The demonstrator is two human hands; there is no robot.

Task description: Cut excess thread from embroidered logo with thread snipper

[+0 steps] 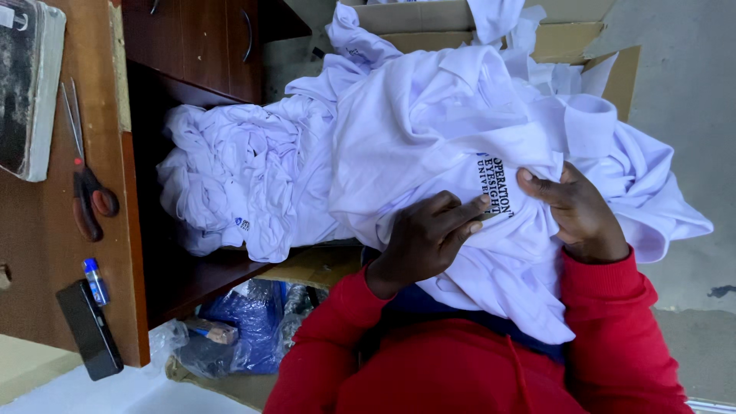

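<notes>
A white shirt [491,230] with a dark printed patch is held up against the chest, in front of the red sleeves [606,322], and it is the landmark for what follows. The left hand [425,238] is laid on the shirt just left of the print, its fingers [460,215] stretched out together and pressed flat on the cloth. The right hand [583,215] is set at the right of the print, the cloth pinched between thumb and curled fingers.

The step in hand appears to be the smoothing and checking of the printed area; a shift of grip toward the hems or shoulders would likely be called for next.

Left of the shirt, a heap of white garments [238,176] is bundled on a dark wooden shelf [192,276]. Behind the shirt, a cardboard box [583,46] is seen with more white cloth in it. Far left of it, scissors [88,192], a small blue-capped bottle [95,280] and a black phone-like slab [88,330] lie on the wooden counter [46,253]. Below the shelf, blue plastic bags [245,322] are stuffed.
</notes>
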